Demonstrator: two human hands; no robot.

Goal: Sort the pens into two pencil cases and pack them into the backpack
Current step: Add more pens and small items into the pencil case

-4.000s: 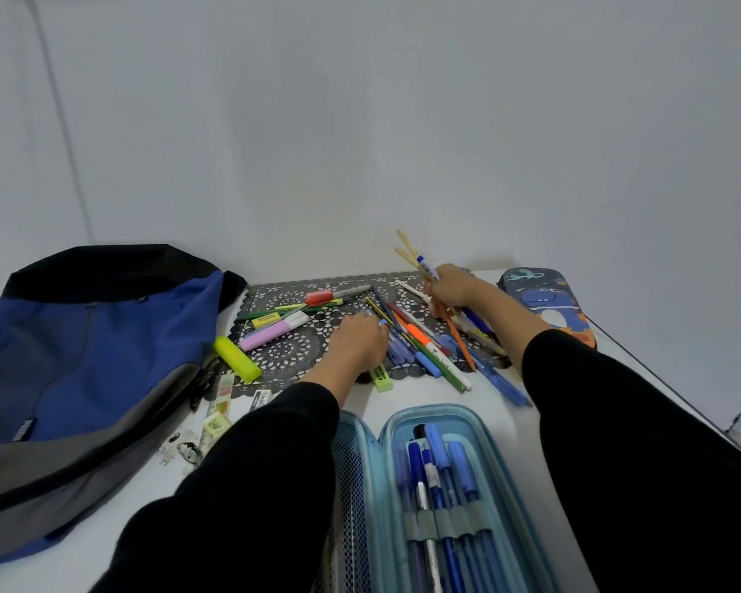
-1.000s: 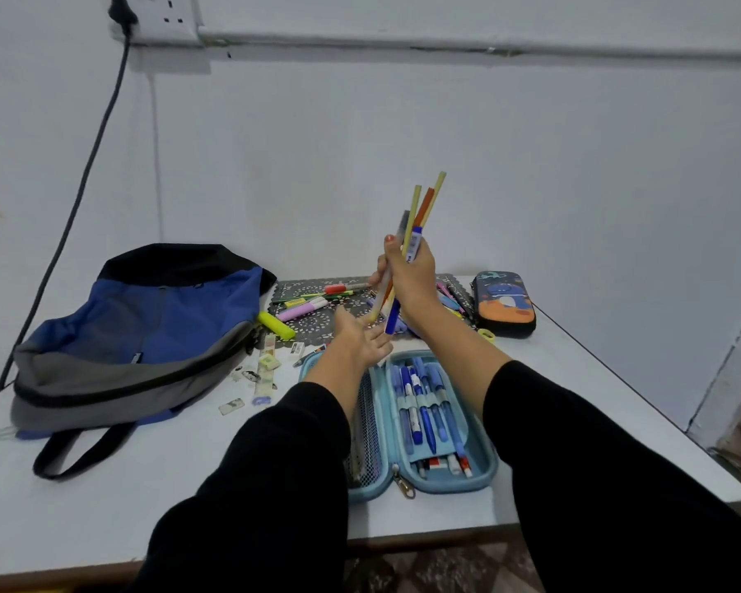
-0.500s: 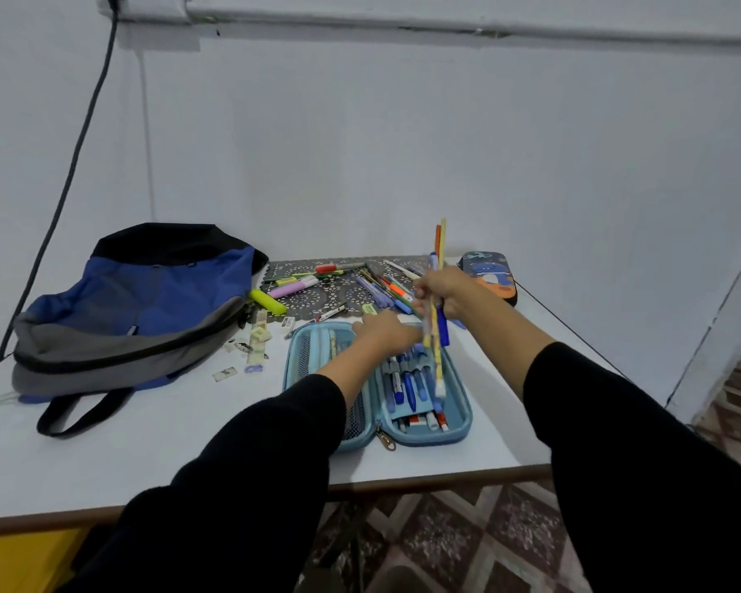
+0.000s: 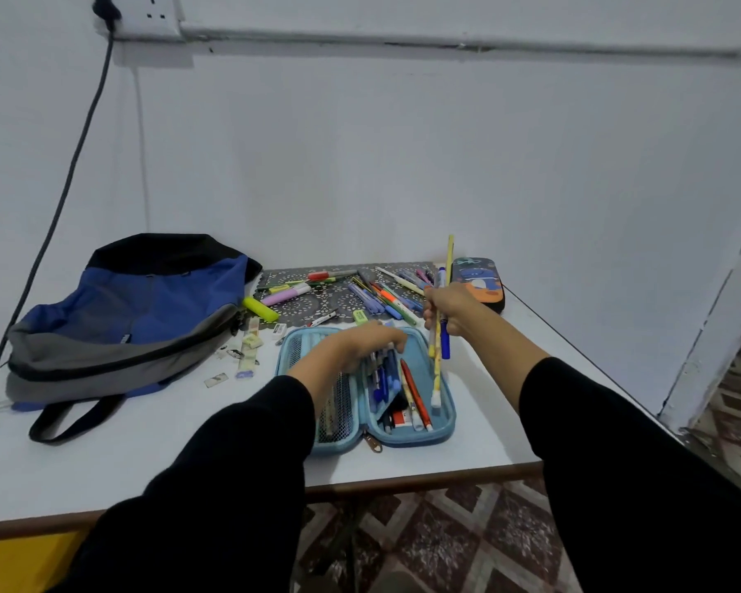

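Note:
The open light-blue pencil case (image 4: 445, 415) lies near the table's front edge. My left hand (image 4: 371, 342) reaches over it and grips its inner flap (image 4: 381, 380), which carries blue pens and is tilted up. Under the flap lie a red-orange pen (image 4: 416, 393) and other pens. My right hand (image 4: 445, 308) grips a small bundle of pens (image 4: 440, 348), a yellow pencil and a blue pen, upright with their lower ends over the case's right half. Several loose pens (image 4: 381, 293) lie on a patterned mat. A dark second pencil case (image 4: 480, 284) lies shut at the back right. The blue backpack (image 4: 125, 310) lies at the left.
A yellow highlighter (image 4: 259, 309), erasers and small scraps (image 4: 249, 350) lie between the backpack and the open case. The backpack strap (image 4: 69, 421) trails toward the table's front edge (image 4: 424, 477). A cable (image 4: 61, 199) hangs from a wall socket at the left.
My left hand has lifted the case's inner flap. A red-orange pen now lies in the right half, and the bundle in my right hand is thinner and lower.

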